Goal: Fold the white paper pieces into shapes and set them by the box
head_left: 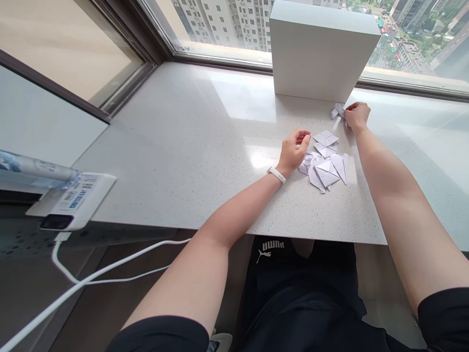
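A person's bare right hand (357, 116), its fingertips drawn together, meets the right side of a small, white, folded-paper piece (338, 110) lying near the foot of a pale, upright, rectangular box (322, 54); whether the grip pinches the paper or merely touches it cannot be told, since the fingers hide the contact. The arm is stretched well forward, presumably because the piece lies toward the far side of the tabletop. The bare left hand (293, 150), with a white, smooth wristband (276, 175) at its wrist, is loosely curled, a narrow gap between thumb and fingers and no paper visible in its grip; it is perhaps kept there to stay close to the sheets. Just beside it, two white, creased, square paper pieces (326, 138) overlap above a loose heap of white, folded, angular papers (327, 173), seemingly gathered centrally so that both hands can reach them. All lie on a pale, speckled, glossy, stone-like tabletop (164, 161) streaked with daylight. At the left edge sits a white, flat device with a dark screen (78, 203), trailing a white cable (60, 261). Beyond the brown-framed, clear-glass window (227, 24), pale high-rise buildings stand above a green, built-up street
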The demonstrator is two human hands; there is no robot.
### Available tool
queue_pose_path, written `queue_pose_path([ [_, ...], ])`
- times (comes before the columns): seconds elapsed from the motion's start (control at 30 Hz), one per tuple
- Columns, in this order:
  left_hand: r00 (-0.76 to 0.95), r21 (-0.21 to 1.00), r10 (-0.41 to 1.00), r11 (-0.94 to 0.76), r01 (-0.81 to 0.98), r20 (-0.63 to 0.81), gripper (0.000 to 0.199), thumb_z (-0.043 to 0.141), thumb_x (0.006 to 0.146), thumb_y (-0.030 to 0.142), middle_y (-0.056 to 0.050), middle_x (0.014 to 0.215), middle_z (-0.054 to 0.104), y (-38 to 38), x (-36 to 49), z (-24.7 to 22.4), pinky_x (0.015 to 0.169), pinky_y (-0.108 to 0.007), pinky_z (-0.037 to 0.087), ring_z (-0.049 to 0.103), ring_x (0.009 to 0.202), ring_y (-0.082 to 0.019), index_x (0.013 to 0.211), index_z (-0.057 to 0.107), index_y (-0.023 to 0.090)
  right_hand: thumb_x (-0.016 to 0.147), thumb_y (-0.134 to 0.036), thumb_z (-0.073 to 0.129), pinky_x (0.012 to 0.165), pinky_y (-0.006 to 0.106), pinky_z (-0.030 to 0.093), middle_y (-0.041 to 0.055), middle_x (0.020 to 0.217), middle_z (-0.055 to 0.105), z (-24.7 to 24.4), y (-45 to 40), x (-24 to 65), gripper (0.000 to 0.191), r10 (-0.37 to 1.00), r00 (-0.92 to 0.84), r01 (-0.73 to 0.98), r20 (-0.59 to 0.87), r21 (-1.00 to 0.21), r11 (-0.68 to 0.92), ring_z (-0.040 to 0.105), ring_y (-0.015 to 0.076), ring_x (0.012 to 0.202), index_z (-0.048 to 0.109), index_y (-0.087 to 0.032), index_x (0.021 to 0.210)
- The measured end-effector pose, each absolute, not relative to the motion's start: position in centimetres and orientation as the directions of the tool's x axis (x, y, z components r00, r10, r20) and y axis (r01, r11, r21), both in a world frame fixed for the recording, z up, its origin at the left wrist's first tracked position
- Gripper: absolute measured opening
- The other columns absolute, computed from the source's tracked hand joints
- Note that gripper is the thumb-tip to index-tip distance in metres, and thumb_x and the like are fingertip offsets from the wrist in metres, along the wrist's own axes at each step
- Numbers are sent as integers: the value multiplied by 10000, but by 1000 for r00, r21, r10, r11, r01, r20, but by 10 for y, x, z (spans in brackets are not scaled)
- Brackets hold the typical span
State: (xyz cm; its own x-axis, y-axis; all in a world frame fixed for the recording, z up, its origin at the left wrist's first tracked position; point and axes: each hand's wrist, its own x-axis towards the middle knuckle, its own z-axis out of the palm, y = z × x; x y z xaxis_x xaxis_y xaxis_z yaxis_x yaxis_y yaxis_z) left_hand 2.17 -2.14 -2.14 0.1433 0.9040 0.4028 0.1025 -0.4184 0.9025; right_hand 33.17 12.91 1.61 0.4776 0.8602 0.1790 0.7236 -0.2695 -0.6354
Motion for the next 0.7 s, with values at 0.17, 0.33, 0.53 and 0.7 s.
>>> queue_pose_path([
  [0.17,146,898,900,-427,105,411,135,745,1245,318,-135,1256,944,-21,22,-23,1095,-430,747,917,1181,-247,1252,854,239,983,-223,827,1277,605,681,192,1229,877,10,137,331,112,864,460,746,203,-617,-252,846,401,1311,879,-206,1081],
  [0.33,147,904,902,-420,83,406,151,738,1235,343,-135,1246,946,-20,22,-23,1096,-448,751,916,1169,-259,1228,853,246,986,-310,892,1378,721,594,241,1248,859,4,134,328,122,877,433,718,211,-669,-193,797,473,1409,862,-234,1076],
  [0.53,143,913,911,-400,77,386,152,740,1224,353,-135,1254,950,-21,22,-21,1119,-454,749,911,1183,-263,1217,850,249,1001,-375,911,1421,770,521,272,1328,801,3,130,321,221,852,472,693,228,-692,-200,719,504,1504,812,-224,1128],
  [0.7,143,918,916,-388,74,376,134,742,1224,334,-135,1263,948,-21,23,-19,1123,-466,746,913,1194,-267,1212,847,251,1036,-293,846,1382,724,554,261,1363,798,2,130,322,150,854,472,704,221,-678,-213,734,473,1471,800,-226,1161],
])
